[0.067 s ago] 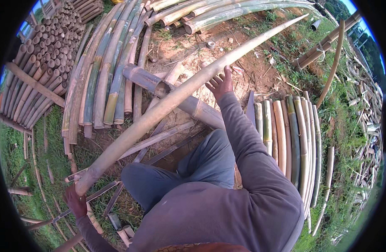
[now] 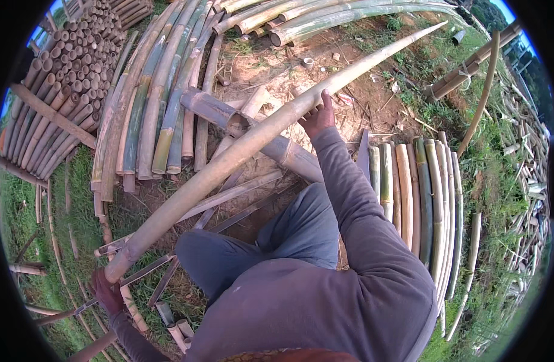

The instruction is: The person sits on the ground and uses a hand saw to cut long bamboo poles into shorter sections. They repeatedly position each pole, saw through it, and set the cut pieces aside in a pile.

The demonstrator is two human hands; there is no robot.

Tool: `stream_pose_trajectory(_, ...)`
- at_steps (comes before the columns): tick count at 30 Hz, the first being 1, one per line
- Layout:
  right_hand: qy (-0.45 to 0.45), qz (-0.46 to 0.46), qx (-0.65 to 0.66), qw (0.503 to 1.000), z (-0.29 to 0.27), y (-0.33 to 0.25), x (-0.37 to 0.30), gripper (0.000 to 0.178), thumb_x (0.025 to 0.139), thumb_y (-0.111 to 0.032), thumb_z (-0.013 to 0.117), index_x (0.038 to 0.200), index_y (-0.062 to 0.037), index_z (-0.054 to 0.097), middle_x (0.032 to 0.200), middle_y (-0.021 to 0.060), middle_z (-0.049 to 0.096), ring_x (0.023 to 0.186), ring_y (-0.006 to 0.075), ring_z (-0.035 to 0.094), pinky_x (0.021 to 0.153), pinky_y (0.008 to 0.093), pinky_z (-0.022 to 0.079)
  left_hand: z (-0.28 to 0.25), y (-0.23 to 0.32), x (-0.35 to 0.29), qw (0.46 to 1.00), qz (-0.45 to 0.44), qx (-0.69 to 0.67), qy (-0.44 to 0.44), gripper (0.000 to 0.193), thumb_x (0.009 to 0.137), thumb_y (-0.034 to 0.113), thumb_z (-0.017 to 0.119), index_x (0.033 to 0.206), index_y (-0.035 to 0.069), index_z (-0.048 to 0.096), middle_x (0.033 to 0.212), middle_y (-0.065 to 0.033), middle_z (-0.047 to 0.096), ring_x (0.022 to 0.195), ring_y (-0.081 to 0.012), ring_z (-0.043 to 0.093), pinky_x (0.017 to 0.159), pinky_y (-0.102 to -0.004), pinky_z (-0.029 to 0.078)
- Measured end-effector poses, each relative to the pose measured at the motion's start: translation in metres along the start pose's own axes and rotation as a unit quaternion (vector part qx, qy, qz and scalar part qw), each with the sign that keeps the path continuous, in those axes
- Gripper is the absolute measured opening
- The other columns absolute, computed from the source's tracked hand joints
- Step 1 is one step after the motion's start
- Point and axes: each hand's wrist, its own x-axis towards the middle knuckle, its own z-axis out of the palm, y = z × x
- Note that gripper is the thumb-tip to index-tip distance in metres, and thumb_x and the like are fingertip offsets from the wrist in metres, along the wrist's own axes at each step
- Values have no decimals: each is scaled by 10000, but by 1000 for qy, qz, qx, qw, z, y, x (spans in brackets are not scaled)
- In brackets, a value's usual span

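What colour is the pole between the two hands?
Pale tan, slightly greyer toward its thick end; the pole shows best in the head view.

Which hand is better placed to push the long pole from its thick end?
Probably the left hand: it is right at the thick end of the long pole, while the right hand is well along toward the thin tip.
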Motion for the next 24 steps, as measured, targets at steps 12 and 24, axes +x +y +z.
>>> stream_pose_trajectory(12, -393, 370, -317, 780, 138, 212, -240, 902, 1027, -679, 584, 1600, -12, 383, 1517, 218, 546, 1407, 359, 534, 1137, 521, 442, 46, 247, 158, 165, -328, -900, 236, 561, 1010, 438, 714, 1411, 100, 515, 1318, -160, 670, 1237, -358, 652, 1088, -516, 487)
stream_pose_trajectory(24, -40, 6, -57, 998, 25, 53, 93, 653, 815, -263, 781, 1355, -9, 517, 1201, 257, 666, 1227, 469, 629, 1158, 669, 458, 125, 20, 35, 188, -509, -795, 271, 611, 925, 400, 711, 1370, 26, 523, 1235, -199, 668, 1138, -382, 680, 1085, -579, 517)
